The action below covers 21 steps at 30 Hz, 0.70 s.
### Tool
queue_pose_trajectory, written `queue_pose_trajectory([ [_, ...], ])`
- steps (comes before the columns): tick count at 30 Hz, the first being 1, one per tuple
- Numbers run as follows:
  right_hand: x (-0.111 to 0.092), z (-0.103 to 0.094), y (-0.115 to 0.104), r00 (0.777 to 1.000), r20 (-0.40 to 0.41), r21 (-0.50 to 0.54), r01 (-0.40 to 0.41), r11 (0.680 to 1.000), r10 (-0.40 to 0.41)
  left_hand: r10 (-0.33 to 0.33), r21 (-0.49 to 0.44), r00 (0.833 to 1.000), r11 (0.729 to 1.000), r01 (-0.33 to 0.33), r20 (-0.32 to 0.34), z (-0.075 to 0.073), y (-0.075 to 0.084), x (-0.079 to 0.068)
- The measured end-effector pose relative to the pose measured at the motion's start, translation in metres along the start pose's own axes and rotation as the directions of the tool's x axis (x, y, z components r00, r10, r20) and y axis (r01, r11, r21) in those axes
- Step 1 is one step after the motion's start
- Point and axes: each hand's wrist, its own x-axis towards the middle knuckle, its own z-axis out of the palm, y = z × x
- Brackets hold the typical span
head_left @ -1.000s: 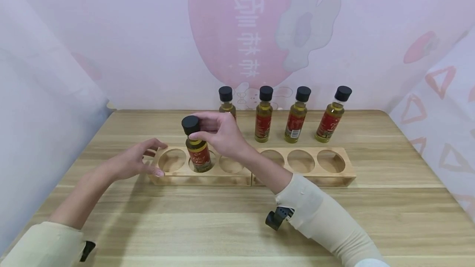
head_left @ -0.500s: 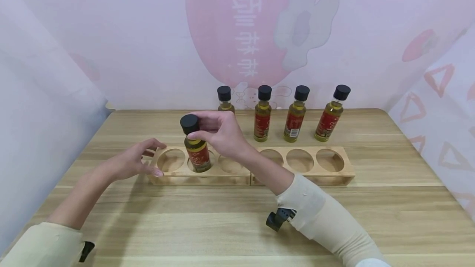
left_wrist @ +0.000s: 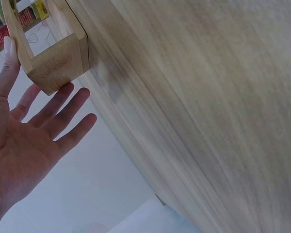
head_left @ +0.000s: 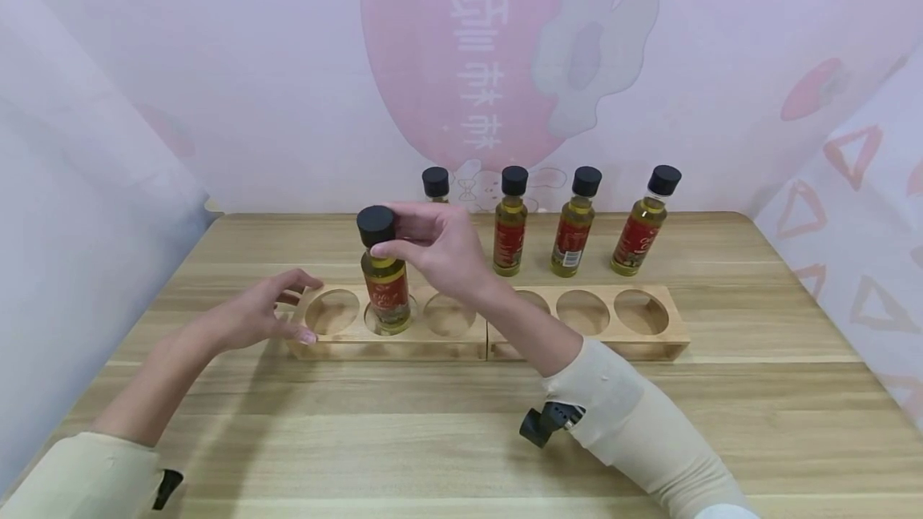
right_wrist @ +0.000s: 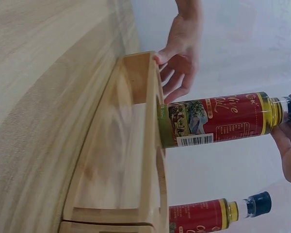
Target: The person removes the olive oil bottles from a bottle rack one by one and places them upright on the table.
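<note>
My right hand (head_left: 450,251) pinches a bottle of olive oil (head_left: 389,295) by its neck, just under the black cap. The bottle stands nearly upright above the second hole from the left of a wooden rack (head_left: 389,350). In the right wrist view the base of the olive oil bottle (right_wrist: 233,116) is about level with the rack's top board. My left hand (head_left: 248,317) holds the rack's left end, thumb on the front edge and fingers at the back corner. The left wrist view shows its thumb and fingertips touching the rack end (left_wrist: 60,65).
A second rack (head_left: 587,351) with round holes adjoins on the right. Behind stand several more olive oil bottles (head_left: 510,239); the leftmost bottle (head_left: 436,183) is partly hidden by my right hand. A printed cloth (head_left: 288,86) hangs beyond the wooden table's (head_left: 404,439) back edge.
My right hand has raised the olive oil bottle slightly, lifting it out of the hole, and shifted a little to the right. My left hand and the rack have stayed in place.
</note>
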Motion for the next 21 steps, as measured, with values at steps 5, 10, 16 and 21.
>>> queue_pose_trajectory([
  [5, 0.0023, -0.0019, -0.0041, 0.999, -0.008, 0.016, 0.05, 0.999, -0.05, -0.004, 0.002, 1.0, 1.0, 0.004, 0.002, -0.0002, 0.0005, 0.0001],
  [10, 0.0044, -0.0029, -0.0054, 0.996, -0.041, 0.027, 0.08, 0.996, -0.079, -0.007, 0.005, 1.0, 1.0, 0.007, 0.001, 0.0001, 0.0006, -0.0005],
  [16, 0.007, -0.0036, -0.0083, 0.991, -0.084, 0.038, 0.107, 0.994, -0.104, 0.0, 0.005, 1.0, 1.0, 0.0, -0.002, 0.0002, 0.0, -0.0006],
  [21, 0.0097, -0.0043, -0.0075, 0.991, -0.1, 0.047, 0.093, 0.995, -0.088, 0.004, 0.002, 1.0, 1.0, -0.004, -0.002, 0.0003, -0.0007, 0.0003],
])
